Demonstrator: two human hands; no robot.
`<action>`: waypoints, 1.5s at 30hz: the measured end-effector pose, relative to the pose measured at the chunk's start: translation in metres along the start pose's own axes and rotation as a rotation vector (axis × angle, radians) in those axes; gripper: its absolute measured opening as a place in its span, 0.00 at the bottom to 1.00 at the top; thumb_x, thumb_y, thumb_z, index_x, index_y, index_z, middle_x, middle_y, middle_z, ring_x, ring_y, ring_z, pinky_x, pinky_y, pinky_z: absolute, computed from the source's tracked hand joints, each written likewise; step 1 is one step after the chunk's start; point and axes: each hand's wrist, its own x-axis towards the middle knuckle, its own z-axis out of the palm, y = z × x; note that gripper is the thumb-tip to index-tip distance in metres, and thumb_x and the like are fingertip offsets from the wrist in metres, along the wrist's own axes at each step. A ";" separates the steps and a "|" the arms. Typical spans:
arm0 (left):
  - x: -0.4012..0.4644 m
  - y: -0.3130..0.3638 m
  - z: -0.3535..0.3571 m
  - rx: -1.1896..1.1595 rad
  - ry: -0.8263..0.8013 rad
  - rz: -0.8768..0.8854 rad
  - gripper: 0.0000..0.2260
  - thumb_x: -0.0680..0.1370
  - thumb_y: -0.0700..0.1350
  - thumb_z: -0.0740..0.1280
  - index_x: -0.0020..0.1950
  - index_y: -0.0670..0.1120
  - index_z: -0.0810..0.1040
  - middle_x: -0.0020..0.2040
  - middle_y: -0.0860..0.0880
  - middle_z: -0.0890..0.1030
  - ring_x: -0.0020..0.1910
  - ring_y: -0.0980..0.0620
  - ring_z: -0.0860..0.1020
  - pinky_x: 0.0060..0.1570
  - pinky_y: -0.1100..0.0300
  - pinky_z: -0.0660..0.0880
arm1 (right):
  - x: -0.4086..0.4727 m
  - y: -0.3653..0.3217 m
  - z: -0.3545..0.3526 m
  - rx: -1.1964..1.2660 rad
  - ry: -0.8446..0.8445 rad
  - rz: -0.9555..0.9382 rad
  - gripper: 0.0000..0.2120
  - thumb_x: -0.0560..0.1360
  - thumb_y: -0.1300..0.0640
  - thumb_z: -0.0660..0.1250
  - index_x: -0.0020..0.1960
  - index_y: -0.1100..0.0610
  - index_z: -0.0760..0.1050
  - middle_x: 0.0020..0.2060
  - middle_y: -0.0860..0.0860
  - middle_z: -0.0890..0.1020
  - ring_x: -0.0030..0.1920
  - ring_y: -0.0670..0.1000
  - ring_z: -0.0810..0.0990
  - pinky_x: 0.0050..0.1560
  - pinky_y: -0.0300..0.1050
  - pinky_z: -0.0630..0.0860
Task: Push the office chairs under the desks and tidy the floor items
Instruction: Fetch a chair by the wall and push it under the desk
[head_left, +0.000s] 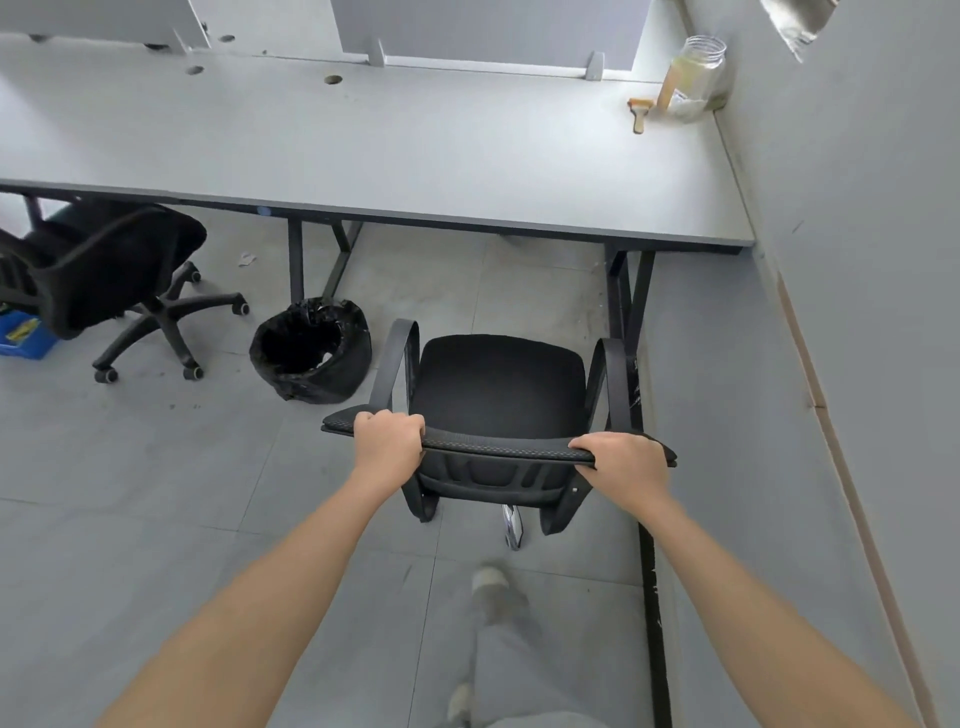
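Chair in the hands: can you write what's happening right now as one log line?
both hands: left hand, right hand grip backrest of chair | chair: short of desk, not under | bin: on floor left of chair

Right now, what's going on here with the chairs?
A person grips the top of a black armchair's backrest with both hands, left hand and right hand. The chair stands on the floor, short of the grey desk and facing it, not yet under it. A second office chair sits partly under the desk to the left. A black bin stands between the two chairs.
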 end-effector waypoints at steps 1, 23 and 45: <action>0.017 -0.005 -0.003 0.008 0.004 0.002 0.08 0.73 0.44 0.63 0.51 0.50 0.78 0.48 0.49 0.82 0.51 0.47 0.77 0.49 0.55 0.63 | 0.016 -0.001 -0.001 -0.001 0.016 -0.001 0.12 0.75 0.49 0.63 0.57 0.47 0.79 0.50 0.45 0.84 0.50 0.50 0.81 0.42 0.38 0.73; 0.310 -0.111 -0.065 0.083 -0.030 0.122 0.10 0.74 0.46 0.65 0.54 0.54 0.77 0.50 0.52 0.82 0.53 0.50 0.77 0.51 0.55 0.66 | 0.281 -0.044 -0.013 0.018 0.158 0.118 0.08 0.71 0.51 0.68 0.50 0.48 0.82 0.43 0.45 0.86 0.43 0.50 0.83 0.35 0.37 0.74; 0.374 -0.191 -0.074 -0.356 0.160 0.637 0.18 0.72 0.52 0.66 0.59 0.45 0.77 0.55 0.49 0.81 0.57 0.50 0.76 0.63 0.56 0.62 | 0.323 -0.097 -0.008 0.045 0.340 0.164 0.18 0.73 0.48 0.63 0.58 0.57 0.77 0.50 0.50 0.83 0.50 0.52 0.81 0.53 0.45 0.75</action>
